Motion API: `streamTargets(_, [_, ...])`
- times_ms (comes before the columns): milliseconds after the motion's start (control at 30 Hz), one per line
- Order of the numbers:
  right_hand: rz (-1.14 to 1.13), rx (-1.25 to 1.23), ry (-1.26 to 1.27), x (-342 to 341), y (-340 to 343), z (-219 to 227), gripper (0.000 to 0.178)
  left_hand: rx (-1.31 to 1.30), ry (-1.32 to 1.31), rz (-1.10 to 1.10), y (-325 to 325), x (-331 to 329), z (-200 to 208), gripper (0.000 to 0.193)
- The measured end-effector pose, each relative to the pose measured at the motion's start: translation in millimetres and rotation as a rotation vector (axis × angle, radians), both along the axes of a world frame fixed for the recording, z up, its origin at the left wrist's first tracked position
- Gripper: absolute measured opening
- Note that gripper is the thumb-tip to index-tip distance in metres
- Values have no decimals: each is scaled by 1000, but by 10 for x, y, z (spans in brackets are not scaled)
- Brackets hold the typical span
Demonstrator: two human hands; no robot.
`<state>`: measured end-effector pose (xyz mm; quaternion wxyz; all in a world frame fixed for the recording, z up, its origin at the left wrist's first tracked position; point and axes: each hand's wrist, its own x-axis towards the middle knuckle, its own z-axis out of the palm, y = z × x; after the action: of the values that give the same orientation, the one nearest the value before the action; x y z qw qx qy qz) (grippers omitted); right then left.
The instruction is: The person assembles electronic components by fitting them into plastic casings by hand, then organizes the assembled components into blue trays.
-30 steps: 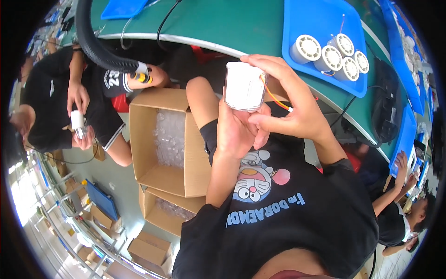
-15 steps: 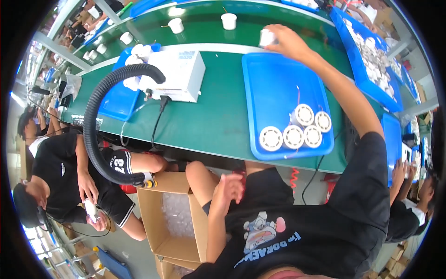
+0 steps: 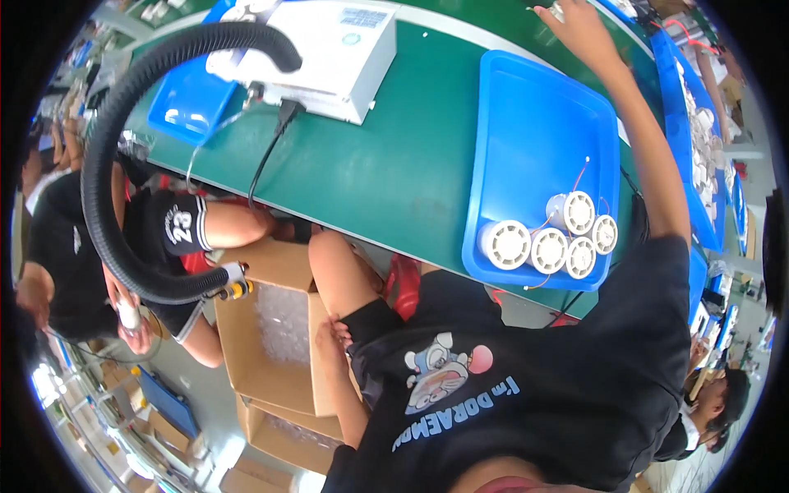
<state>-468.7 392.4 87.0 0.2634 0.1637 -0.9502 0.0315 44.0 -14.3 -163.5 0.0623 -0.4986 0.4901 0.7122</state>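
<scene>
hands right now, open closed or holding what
Left hand: at the black shorts, nothing visibly held; open or closed unclear.
Right hand: by a pale part at the picture's top edge; grip unclear.

The table (image 3: 411,156) has room at twelve o'clock; a white box (image 3: 349,62) at eleven and cups (image 3: 549,251) at three block.

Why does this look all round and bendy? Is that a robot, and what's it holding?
No robot, just a person! A wide camera on their head looks down, so straight edges curve. The right hand reaches past a blue tray, partly cut off by the picture's top edge, so I can't tell what it holds. The left hand rests against the leg; I see nothing in it. On the green table stands a white box, and the tray holds five round white parts.
</scene>
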Motion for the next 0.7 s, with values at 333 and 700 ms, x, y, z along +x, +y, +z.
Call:
streamTargets(333, [523, 462, -810, 2854, -889, 502, 54, -385, -58, 176, -611, 913, -895, 28])
streamTargets(700, [206, 277, -634, 2745, -1112, 684, 39, -689, -479, -208, -1790, 1992, -2315, 43])
